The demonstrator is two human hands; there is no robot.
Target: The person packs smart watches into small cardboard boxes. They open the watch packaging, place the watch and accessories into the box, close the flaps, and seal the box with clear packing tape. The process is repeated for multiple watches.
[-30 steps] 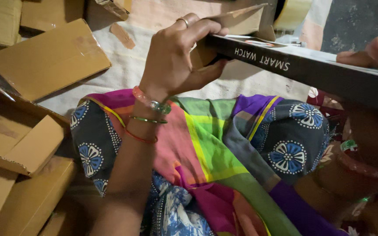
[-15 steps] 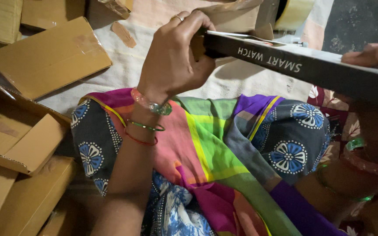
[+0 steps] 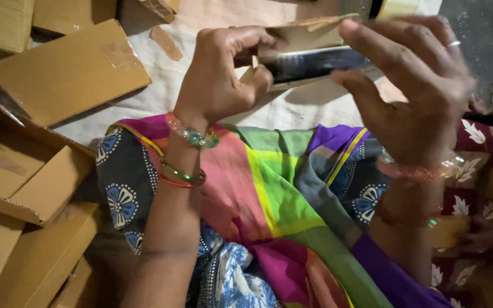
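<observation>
A long, slim black box (image 3: 315, 63) with a glossy face and a tan cardboard flap along its upper edge is held up in front of the person, above the lap, its long axis running left to right and tilting a little upward toward the right; motion blur smears its surface. The left hand (image 3: 221, 77) grips its left end, fingers (image 3: 258, 43) curled over the top edge and clamped on the box. The right hand (image 3: 415, 97) covers the right end with fingers spread and only loosely bent across the face; whether they truly pinch it cannot be told. Below lies a soft, draped cloth (image 3: 269, 194) in pink, green and purple bands. Flat brown cardboard boxes (image 3: 67, 74), matte and sharp-cornered, lie piled at the left on a pale woven sheet (image 3: 144, 100).
</observation>
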